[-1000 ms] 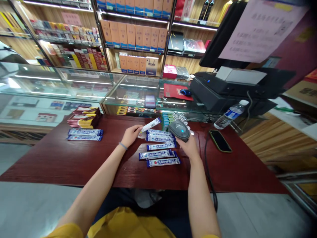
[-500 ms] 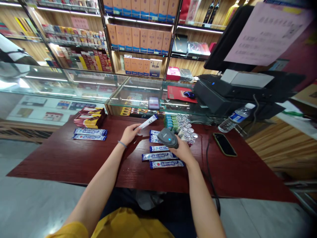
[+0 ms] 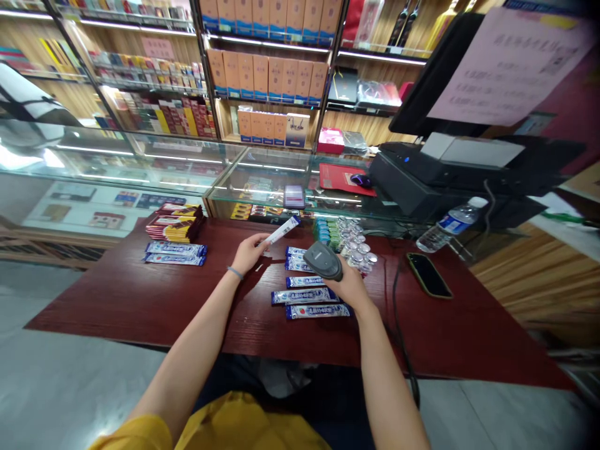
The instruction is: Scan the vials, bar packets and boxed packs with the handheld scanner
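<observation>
Pinched in my left hand [image 3: 250, 255] is a slim candy packet [image 3: 283, 230], its pale barcoded back turned up and its blue end pointing away to the right. My right hand [image 3: 349, 284] grips a dark grey barcode scanner [image 3: 323, 260], held over the table with its head towards the packet. Below and beside the scanner lie several blue-and-white candy packets [image 3: 304, 296] in a loose column, some partly hidden by it. Two more such packets [image 3: 175, 254] lie at the left, in front of a stack of red-and-yellow packets [image 3: 173, 223].
Behind the scanner stand rows of small green and silver-topped containers [image 3: 349, 237]. A phone [image 3: 429, 275], a water bottle [image 3: 452, 224] and a black cable [image 3: 396, 312] are on the right of the red-brown table [image 3: 117, 306]. A glass counter [image 3: 276, 169] borders the far edge.
The view has shifted slightly. The blue light on top of the scanner has gone out. Both hands keep their hold and stay nearly in place.
</observation>
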`<action>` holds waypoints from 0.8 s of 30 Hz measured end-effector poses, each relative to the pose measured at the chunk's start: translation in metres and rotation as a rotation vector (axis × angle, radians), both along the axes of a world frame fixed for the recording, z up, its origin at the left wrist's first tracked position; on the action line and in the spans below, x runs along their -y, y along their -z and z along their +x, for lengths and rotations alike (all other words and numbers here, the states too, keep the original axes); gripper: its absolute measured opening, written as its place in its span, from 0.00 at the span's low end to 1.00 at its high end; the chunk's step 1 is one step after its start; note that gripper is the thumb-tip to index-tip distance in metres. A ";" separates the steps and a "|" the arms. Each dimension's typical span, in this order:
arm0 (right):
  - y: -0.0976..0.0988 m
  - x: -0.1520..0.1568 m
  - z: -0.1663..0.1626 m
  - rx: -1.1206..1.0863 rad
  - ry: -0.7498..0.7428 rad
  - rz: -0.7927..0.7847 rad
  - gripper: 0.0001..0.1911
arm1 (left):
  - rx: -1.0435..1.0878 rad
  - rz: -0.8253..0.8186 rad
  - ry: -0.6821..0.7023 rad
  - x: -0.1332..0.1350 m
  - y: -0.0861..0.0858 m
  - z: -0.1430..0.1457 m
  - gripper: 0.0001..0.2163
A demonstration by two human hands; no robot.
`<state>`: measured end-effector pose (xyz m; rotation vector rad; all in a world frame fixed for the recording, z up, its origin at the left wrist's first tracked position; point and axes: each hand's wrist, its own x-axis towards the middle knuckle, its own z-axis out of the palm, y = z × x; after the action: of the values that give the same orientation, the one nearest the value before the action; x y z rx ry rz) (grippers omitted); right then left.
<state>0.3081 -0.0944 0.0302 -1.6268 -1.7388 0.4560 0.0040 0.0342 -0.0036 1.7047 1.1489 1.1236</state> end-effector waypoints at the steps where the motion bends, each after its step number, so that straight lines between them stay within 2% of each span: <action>1: 0.001 -0.001 0.001 -0.004 0.000 0.006 0.30 | 0.006 0.021 -0.006 0.000 0.000 0.000 0.17; 4: 0.005 -0.002 0.003 -0.035 -0.013 0.033 0.30 | 0.000 0.061 -0.024 0.003 -0.007 0.001 0.14; 7: 0.007 -0.004 0.005 -0.060 -0.021 0.065 0.27 | -0.097 0.091 -0.049 0.009 -0.019 -0.002 0.10; 11: 0.007 -0.003 0.004 -0.064 -0.036 0.114 0.26 | -0.251 0.273 -0.069 0.021 -0.033 -0.019 0.05; 17: 0.007 -0.001 -0.002 -0.029 -0.058 0.164 0.25 | -0.419 0.545 -0.149 0.039 -0.033 -0.078 0.05; 24: 0.016 -0.002 -0.007 0.043 -0.071 0.213 0.27 | -0.631 0.569 -0.223 0.061 -0.025 -0.162 0.07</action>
<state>0.3015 -0.0927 0.0146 -1.4372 -1.8150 0.2601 -0.1578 -0.0265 0.0216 2.5438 1.5212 1.1493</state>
